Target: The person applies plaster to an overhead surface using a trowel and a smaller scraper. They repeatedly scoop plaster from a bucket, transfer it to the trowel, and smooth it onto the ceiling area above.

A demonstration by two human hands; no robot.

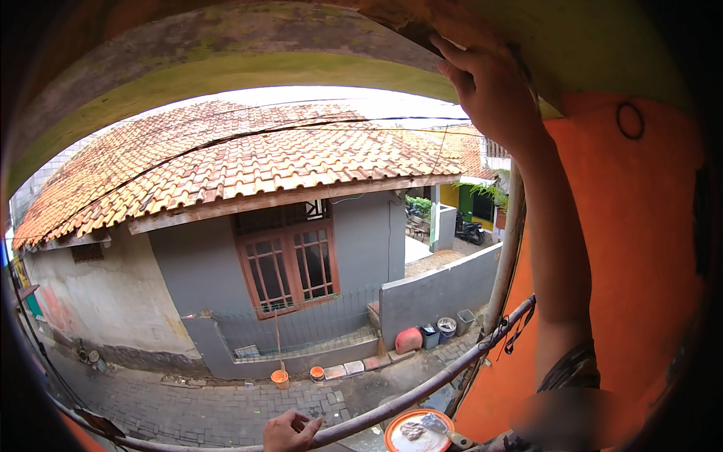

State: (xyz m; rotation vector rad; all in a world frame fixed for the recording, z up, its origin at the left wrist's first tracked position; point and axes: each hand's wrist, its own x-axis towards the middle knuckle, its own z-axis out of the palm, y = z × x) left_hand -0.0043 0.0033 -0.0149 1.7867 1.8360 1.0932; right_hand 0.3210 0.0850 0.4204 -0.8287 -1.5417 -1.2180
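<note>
Reaching up high with right hand (486, 87), pinching dark flat tool (420, 36) between thumb and fingers, right by weathered overhead beam (248, 49); exact contact unclear. Down at lower edge, left hand (290, 432) beside pole rail (399, 403), fingers loosely curled; partly cut off, so can't tell if holding anything. Near rail, right of left hand: orange-rimmed tub (388, 432), with white paste inside, greyish lumps on top, scraper-like tool (461, 441) across its right side. Below on paved lane (166, 407): orange bucket (280, 380) with long stick (277, 339) rising at it, contents unclear; smaller orange pail (317, 375) just beside, inside too small to read. Along grey wall (452, 290), in a row: red rounded container (408, 340), dark grey bin (430, 340), whitish bucket (446, 329), grey square container (465, 322); contents too small to tell.
</note>
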